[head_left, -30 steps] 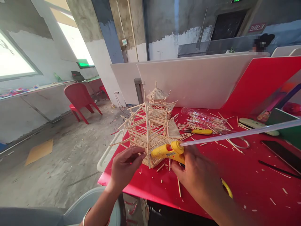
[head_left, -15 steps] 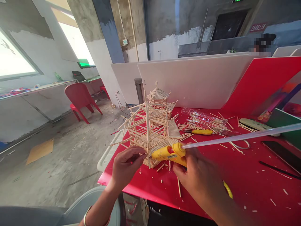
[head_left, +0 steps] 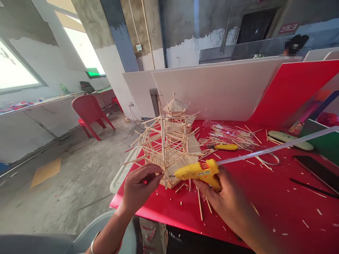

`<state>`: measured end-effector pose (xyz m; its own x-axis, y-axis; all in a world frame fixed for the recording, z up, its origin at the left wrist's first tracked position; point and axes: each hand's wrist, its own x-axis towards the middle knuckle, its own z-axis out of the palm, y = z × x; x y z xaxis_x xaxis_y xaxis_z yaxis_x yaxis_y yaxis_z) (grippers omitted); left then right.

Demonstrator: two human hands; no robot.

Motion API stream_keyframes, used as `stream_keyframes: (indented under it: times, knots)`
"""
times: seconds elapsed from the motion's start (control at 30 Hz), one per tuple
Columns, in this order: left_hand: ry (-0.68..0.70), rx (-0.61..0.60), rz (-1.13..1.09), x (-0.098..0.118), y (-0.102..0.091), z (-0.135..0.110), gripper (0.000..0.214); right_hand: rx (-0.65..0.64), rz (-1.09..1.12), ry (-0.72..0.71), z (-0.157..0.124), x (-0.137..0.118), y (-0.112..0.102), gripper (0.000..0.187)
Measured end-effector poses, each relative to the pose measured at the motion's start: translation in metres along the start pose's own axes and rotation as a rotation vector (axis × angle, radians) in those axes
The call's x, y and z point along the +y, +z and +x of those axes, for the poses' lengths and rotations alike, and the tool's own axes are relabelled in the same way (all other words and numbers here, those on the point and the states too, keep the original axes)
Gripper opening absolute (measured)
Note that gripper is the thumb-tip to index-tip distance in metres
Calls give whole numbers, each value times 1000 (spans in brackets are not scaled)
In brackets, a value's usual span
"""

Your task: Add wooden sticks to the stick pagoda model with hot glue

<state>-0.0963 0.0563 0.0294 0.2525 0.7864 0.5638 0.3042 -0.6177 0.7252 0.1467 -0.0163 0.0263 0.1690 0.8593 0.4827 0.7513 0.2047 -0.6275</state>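
The left hand (head_left: 140, 187) was raised ahead of the body with its back toward the camera and the wrist bent slightly back. Its thumb and fingers (head_left: 155, 172) were drawn together in a pinch at their tips, which pointed toward the right hand. The left forearm (head_left: 111, 225) ran up bare from the lower edge, angling rightward. The right hand (head_left: 229, 203) sat near the left one, a little lower, its back upward. It was curled tight in a grip, the fingers wrapped underneath and the knuckles turned toward the left hand. The right forearm (head_left: 262, 243) came in bare from the lower right. The two hands were close but not touching.
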Motion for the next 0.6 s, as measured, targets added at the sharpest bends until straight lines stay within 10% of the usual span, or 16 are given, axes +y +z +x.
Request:
stream_keyframes:
  times: [0.27,0.4,0.5,0.6]
  knots:
    - [90,-41,13,10,-1,5,13,72,-141,605,-39,128,-47,43]
    - [146,-83,56,12,-2,7,14,-66,-294,523,-51,177,-67,42]
    - [214,-121,103,15,-5,8,16,125,-458,287,-40,143,-70,33]
    - [272,-153,172,21,-8,9,26,135,-111,-45,-17,62,-50,23]
